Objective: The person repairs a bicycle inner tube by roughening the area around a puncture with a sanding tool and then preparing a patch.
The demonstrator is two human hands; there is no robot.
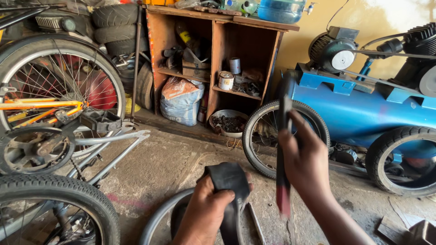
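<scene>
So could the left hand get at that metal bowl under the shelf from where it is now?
Probably not as things stand. The left hand is shut on the inner tube, and the bowl sits well beyond it across bare floor. Nothing blocks the way; it just looks too far without leaning in.

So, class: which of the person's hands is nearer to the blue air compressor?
Right. The right hand, gripping a long dark tool, is raised just left of the compressor; the left hand, holding the black inner tube, is lower and farther left.

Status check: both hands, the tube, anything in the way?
Left hand grips folded black inner tube. Right hand holds blurred flat tool upright. Rim below; nothing between.
</scene>
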